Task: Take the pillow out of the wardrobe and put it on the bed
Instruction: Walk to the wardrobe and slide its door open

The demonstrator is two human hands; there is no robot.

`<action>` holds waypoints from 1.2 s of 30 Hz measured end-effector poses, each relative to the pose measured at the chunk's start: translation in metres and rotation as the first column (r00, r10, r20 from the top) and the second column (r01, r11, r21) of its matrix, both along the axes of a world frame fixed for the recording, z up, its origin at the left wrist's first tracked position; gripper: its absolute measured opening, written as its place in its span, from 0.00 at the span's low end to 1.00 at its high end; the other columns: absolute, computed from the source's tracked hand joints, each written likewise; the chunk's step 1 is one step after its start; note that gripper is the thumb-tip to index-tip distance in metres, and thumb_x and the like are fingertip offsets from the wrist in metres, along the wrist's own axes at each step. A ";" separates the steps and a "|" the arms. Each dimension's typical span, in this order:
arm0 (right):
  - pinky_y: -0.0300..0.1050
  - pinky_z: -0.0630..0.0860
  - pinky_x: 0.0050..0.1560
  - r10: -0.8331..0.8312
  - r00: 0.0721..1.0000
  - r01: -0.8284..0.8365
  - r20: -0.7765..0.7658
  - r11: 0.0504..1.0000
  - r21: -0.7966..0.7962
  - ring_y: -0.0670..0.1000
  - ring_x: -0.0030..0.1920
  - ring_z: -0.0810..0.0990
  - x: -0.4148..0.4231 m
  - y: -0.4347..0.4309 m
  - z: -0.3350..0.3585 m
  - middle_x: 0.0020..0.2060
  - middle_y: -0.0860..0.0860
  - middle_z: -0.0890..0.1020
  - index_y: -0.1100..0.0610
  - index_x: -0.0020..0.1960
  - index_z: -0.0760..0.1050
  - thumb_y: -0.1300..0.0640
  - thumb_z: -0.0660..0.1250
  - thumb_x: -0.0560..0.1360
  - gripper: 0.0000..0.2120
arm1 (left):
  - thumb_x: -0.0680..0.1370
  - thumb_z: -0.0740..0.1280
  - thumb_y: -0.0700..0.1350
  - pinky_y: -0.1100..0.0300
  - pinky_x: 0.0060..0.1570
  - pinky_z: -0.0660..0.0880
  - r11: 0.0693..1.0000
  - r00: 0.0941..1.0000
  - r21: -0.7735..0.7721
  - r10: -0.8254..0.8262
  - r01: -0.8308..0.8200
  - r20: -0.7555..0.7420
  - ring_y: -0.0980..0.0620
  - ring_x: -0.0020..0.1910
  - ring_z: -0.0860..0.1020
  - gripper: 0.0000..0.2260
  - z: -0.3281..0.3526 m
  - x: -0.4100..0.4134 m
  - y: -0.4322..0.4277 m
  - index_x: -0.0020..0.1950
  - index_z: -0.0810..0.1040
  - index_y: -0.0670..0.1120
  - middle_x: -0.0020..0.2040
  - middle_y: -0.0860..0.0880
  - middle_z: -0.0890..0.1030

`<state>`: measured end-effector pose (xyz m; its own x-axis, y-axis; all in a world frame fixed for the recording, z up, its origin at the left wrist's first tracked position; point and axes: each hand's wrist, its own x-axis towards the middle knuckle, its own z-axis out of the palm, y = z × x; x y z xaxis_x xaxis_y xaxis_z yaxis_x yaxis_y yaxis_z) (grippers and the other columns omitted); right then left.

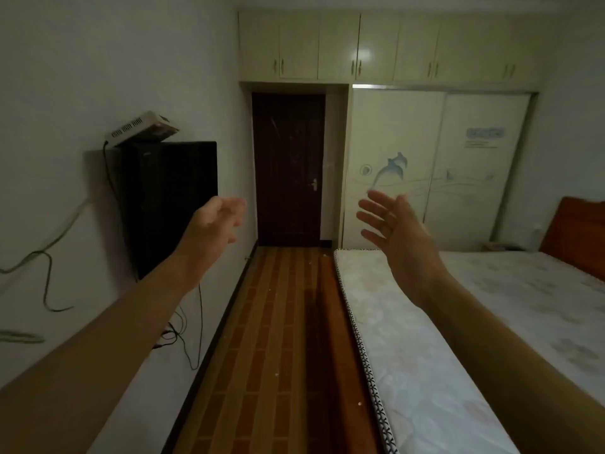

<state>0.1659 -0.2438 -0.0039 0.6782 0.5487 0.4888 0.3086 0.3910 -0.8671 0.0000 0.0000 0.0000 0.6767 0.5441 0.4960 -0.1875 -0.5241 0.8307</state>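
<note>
Glossy wardrobe (438,158) doors, quilted cloth bed (425,371), wood-look floor (278,322).

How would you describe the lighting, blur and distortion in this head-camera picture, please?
Head view: dim overall, corners darkened; a glare spot on the upper cabinet door; the left hand is motion-blurred, the right hand sharper; wide-angle bending curves the bed edge and the wardrobe frame.
</note>
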 end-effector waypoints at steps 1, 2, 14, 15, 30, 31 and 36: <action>0.55 0.70 0.68 0.005 1.000 -0.005 -0.004 1.000 0.003 0.49 0.64 0.77 0.006 0.007 -0.001 0.62 0.48 0.80 0.50 0.67 0.73 0.36 0.51 0.76 0.28 | 0.78 0.59 0.61 0.54 0.57 0.74 1.000 1.000 0.000 0.008 -0.008 0.008 0.55 0.60 0.76 0.20 -0.001 0.006 0.005 0.66 0.71 0.52 0.61 0.51 0.76; 0.55 0.70 0.69 0.009 1.000 -0.009 -0.022 1.000 0.000 0.49 0.64 0.77 0.013 0.013 -0.002 0.62 0.48 0.80 0.50 0.67 0.73 0.36 0.51 0.76 0.28 | 0.78 0.59 0.60 0.53 0.58 0.74 1.000 1.000 0.005 0.017 -0.017 0.005 0.55 0.60 0.75 0.19 -0.002 0.012 0.010 0.66 0.70 0.52 0.61 0.51 0.76; 0.52 0.71 0.67 0.030 0.995 -0.029 -0.094 1.000 0.009 0.48 0.63 0.78 0.160 0.083 -0.020 0.62 0.48 0.80 0.51 0.68 0.71 0.39 0.48 0.80 0.26 | 0.79 0.59 0.58 0.51 0.59 0.74 0.996 0.998 -0.062 0.067 -0.068 -0.022 0.53 0.61 0.76 0.15 -0.005 0.158 0.074 0.63 0.72 0.54 0.61 0.52 0.77; 0.52 0.71 0.67 0.028 0.995 -0.028 -0.096 1.000 0.006 0.48 0.63 0.78 0.172 0.089 -0.018 0.62 0.48 0.80 0.51 0.68 0.71 0.39 0.48 0.80 0.26 | 0.80 0.58 0.58 0.51 0.59 0.74 0.996 0.997 -0.048 0.071 -0.072 -0.024 0.53 0.61 0.75 0.16 -0.004 0.167 0.079 0.64 0.71 0.53 0.62 0.51 0.76; 0.53 0.71 0.67 0.000 0.998 0.000 -0.060 1.000 0.002 0.48 0.63 0.79 0.285 0.220 -0.019 0.62 0.48 0.80 0.52 0.69 0.71 0.35 0.51 0.76 0.30 | 0.80 0.57 0.59 0.54 0.58 0.74 0.997 0.998 -0.061 0.057 -0.056 0.015 0.56 0.61 0.75 0.15 -0.012 0.285 0.211 0.63 0.71 0.54 0.62 0.52 0.76; 0.53 0.72 0.67 0.003 0.998 -0.002 -0.060 1.000 0.004 0.48 0.62 0.79 0.290 0.234 -0.019 0.62 0.49 0.80 0.52 0.69 0.71 0.37 0.50 0.78 0.29 | 0.80 0.57 0.58 0.55 0.58 0.74 0.996 0.999 -0.070 0.050 -0.048 0.020 0.56 0.61 0.75 0.15 -0.015 0.292 0.225 0.63 0.71 0.55 0.62 0.53 0.76; 0.54 0.71 0.67 -0.006 0.998 0.006 -0.067 1.000 -0.004 0.49 0.63 0.78 0.318 0.320 -0.015 0.62 0.50 0.80 0.53 0.69 0.71 0.40 0.49 0.80 0.26 | 0.80 0.57 0.58 0.58 0.54 0.74 0.996 0.999 -0.086 0.036 -0.033 0.030 0.56 0.60 0.75 0.16 -0.017 0.325 0.308 0.65 0.71 0.53 0.61 0.53 0.76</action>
